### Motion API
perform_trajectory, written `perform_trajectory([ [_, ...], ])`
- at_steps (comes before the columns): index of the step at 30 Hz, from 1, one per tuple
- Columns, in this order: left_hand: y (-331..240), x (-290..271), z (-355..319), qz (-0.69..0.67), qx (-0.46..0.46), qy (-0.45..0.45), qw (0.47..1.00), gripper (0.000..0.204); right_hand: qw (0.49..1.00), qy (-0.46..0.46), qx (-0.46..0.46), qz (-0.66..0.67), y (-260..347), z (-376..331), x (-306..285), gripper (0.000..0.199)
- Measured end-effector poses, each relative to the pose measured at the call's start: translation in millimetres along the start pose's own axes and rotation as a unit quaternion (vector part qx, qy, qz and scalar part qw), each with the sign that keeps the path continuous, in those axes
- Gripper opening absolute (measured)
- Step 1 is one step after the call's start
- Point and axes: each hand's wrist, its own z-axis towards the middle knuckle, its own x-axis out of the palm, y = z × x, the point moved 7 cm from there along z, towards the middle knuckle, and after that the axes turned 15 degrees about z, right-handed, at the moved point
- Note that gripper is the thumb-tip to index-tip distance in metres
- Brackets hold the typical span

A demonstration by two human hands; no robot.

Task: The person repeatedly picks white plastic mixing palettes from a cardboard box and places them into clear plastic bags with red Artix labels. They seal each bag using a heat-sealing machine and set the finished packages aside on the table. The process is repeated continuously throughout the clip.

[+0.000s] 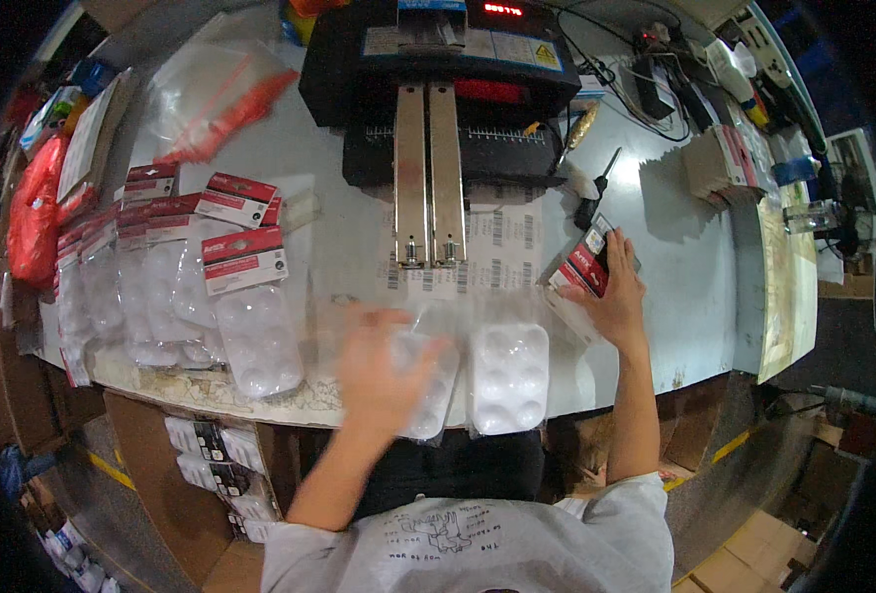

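Observation:
My left hand (374, 371) is smeared by motion over a white plastic palette with round wells (432, 395) in a clear bag; I cannot tell whether it grips the bag. Beside it, at the table's front edge, lies a second white palette (510, 381), also in a clear bag. My right hand (618, 294) is closed on a small stack of red and black header cards (586, 262), the thumb across their near side and the fingers along the far side. Part of the stack is hidden by the hand.
A black machine (438, 59) with two metal bars (428, 178) stands at the back, above printed label sheets (502, 242). On the left lie several carded palettes (258, 341). A screwdriver (606, 178), cables and a stack of cards (720, 163) are at the right.

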Motion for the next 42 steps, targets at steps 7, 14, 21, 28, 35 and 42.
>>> perform_trajectory([
  [7,-33,57,-1,-0.204,-0.098,0.079,0.971,0.02,0.999,-0.042,-0.018,0.022,11,1,-21,0.084],
  [14,-16,34,-16,-0.57,-0.214,0.175,0.774,0.012,0.986,-0.013,0.094,0.135,43,-14,-27,0.059],
  [21,-17,0,-30,-0.521,-0.176,0.191,0.813,0.016,0.915,0.142,-0.074,0.371,168,-29,-27,0.029],
  [28,-2,-9,-31,-0.407,-0.208,0.187,0.87,0.014,0.892,0.238,-0.079,0.376,189,-27,0,0.02],
  [35,1,-13,-30,-0.358,-0.169,0.116,0.911,0.014,0.912,0.268,-0.092,0.295,179,-29,2,0.025],
  [42,30,-8,-33,-0.389,-0.273,-0.007,0.88,0.02,0.798,0.297,0.214,0.479,133,-51,31,0.025],
])
